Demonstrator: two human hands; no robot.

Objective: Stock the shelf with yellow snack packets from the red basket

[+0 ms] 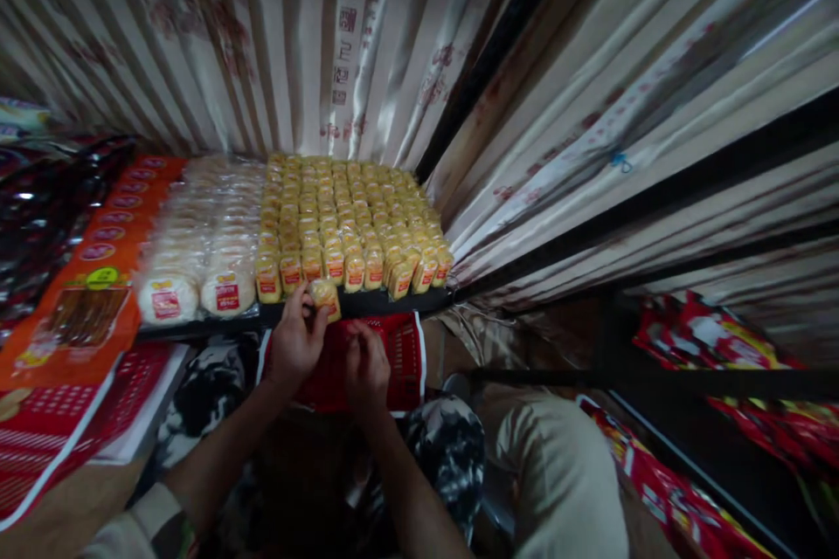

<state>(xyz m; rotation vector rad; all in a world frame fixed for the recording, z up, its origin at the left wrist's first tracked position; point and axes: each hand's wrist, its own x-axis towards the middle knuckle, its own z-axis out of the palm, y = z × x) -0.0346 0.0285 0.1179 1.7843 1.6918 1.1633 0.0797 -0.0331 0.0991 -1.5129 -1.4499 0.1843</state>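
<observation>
My left hand (298,339) pinches a small wrapped cake (327,300), yellow with a red label, between thumb and fingers. It is in front of the shelf edge, just below rows of similar wrapped cakes (350,223) packed upright. To the right, my right hand (368,367) is loosely closed with the fingers curled, and nothing shows in it. It hovers over a red plastic basket (406,358) with a white rim that stands below the shelf. Left of the yellow cakes are two rows of round white wrapped cakes (226,293) with red labels.
An orange snack packet (98,279) and dark shiny packets (49,210) lie farther left. Another red basket (58,437) is at lower left. Pleated printed sheeting (294,44) hangs behind. Another person's beige-trousered leg (557,472) is close on the right, near racks with red packets (714,332).
</observation>
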